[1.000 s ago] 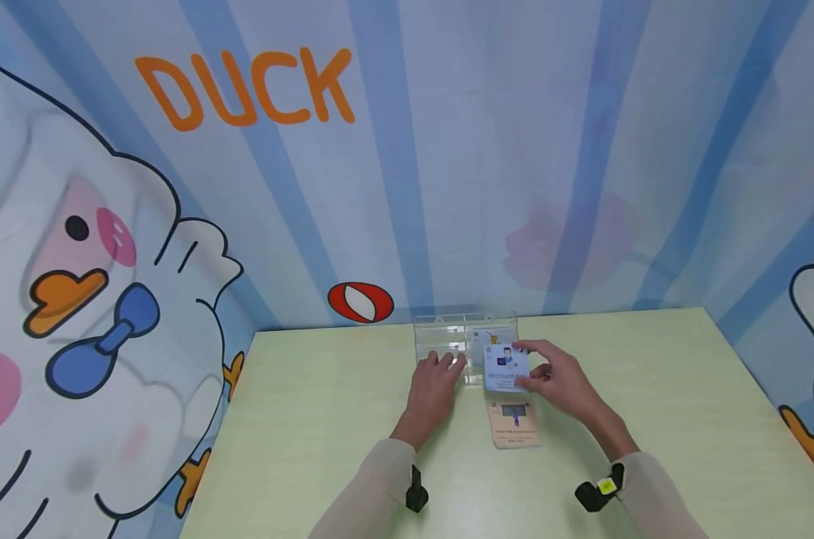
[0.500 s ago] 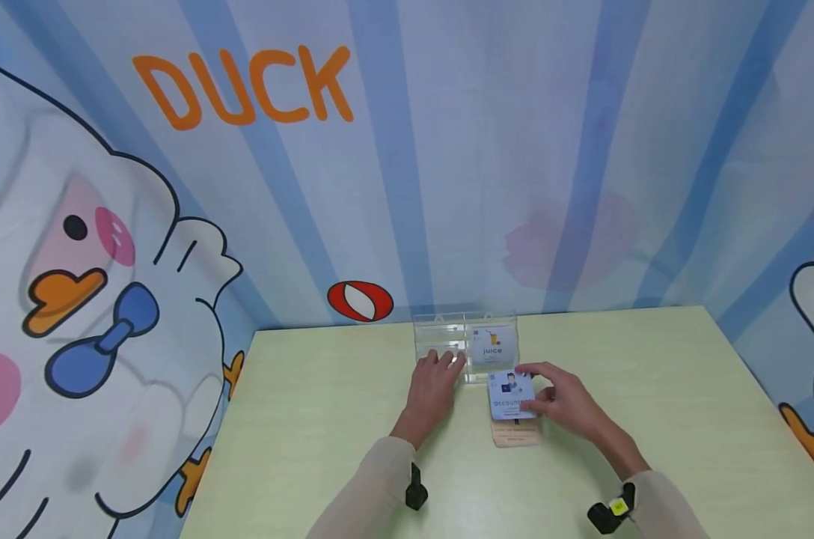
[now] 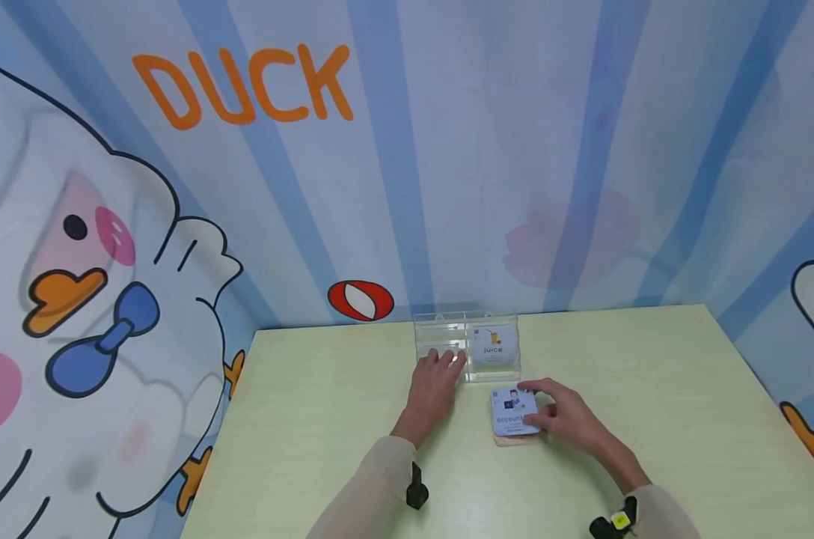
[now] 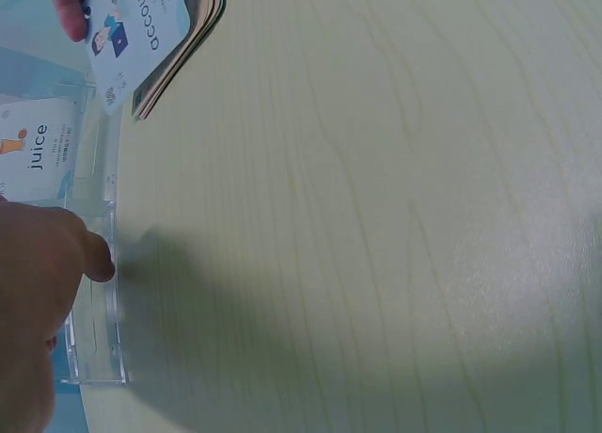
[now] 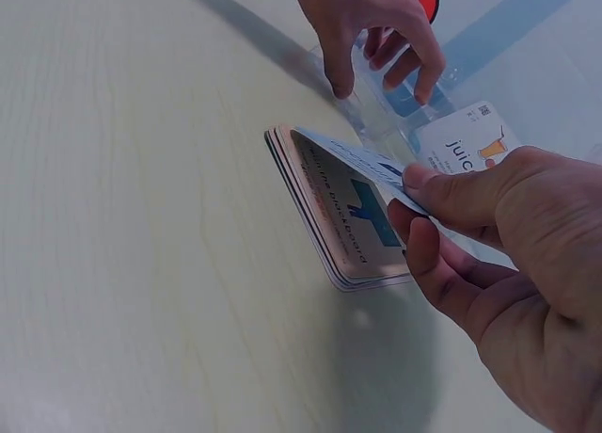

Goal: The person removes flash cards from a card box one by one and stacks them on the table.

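Note:
In the head view my right hand (image 3: 568,416) pinches a blue "accountant" card (image 3: 513,410) by its right side. The right wrist view shows the card tilted, one edge at the top of a card stack (image 5: 340,207), with an orange blackboard card uppermost underneath. Behind them stands a clear plastic holder (image 3: 466,377) with two compartments. A "juice" card (image 3: 493,346) stands in its right compartment. My left hand (image 3: 434,389) rests at the left compartment, fingers bent loosely over it and thumb at the front edge. Firm contact there cannot be made out.
The pale wooden table (image 3: 326,419) ends at the back against a blue striped curtain (image 3: 447,150) with cartoon ducks. A camera is strapped to each wrist, and long sleeves (image 3: 369,490) cover the forearms.
My right hand has brought the accountant card down and toward me from in front of the juice card to over the stack, uncovering the juice card. The left hand has stayed put.

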A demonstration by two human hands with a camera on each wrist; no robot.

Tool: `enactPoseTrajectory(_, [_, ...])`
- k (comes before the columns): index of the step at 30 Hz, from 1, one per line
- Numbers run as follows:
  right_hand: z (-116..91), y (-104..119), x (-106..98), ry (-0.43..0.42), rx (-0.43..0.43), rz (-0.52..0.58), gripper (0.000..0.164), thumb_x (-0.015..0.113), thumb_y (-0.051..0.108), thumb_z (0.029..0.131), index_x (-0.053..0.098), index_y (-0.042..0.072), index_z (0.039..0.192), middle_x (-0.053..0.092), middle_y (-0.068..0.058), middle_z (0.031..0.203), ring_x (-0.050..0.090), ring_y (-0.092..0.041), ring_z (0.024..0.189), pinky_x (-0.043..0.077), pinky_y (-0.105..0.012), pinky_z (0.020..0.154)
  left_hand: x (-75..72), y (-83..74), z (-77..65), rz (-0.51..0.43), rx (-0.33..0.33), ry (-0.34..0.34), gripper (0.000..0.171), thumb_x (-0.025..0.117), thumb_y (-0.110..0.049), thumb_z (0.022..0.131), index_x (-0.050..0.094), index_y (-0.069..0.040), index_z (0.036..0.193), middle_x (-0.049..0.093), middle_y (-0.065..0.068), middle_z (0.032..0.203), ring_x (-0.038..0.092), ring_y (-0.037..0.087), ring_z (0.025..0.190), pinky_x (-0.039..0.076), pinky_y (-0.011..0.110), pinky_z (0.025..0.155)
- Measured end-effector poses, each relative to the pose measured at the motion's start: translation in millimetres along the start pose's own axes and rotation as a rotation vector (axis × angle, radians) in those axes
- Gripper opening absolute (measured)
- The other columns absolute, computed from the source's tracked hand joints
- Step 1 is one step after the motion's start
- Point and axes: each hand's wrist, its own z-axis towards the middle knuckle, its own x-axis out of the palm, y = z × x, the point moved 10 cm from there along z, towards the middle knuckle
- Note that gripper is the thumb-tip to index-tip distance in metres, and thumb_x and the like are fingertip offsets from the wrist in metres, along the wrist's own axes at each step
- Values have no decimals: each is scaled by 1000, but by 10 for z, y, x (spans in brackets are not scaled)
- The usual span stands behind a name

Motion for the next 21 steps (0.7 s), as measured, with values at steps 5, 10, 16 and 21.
enactPoseTrajectory(5, [-13, -20, 33, 5, -10, -17, 54, 77, -3, 88, 59, -1, 139, 58, -22, 131, 62, -14, 70, 51, -25, 58, -2, 0, -2, 4, -1, 5, 53, 76, -7, 90, 59, -19, 138, 66, 0, 118, 53, 23, 96, 53, 38, 89])
enactPoseTrajectory(10, [-22, -41, 38, 3, -9, -75, 55, 78, -1, 88, 60, -1, 139, 60, -18, 126, 58, -14, 71, 49, -24, 59, 2, -1, 0, 7, -3, 10, 53, 77, -8, 90, 59, -19, 138, 66, 0, 118, 52, 22, 97, 53, 38, 90])
enactPoseTrajectory(16, [-27, -10, 60, -9, -80, -180, 54, 80, -1, 86, 62, -2, 136, 63, -13, 117, 55, -13, 77, 49, -23, 66, 20, 0, 2, 10, -4, 23, 53, 76, -8, 91, 58, -19, 140, 65, 0, 120, 53, 23, 99, 53, 38, 91])
enactPoseTrajectory(21, [-34, 5, 97, -21, -114, -261, 53, 81, 1, 86, 63, -2, 136, 61, -9, 114, 53, -14, 83, 48, -24, 70, 19, 0, 1, 9, -6, 32, 54, 76, -9, 91, 58, -20, 141, 65, 0, 122, 53, 22, 100, 53, 38, 92])
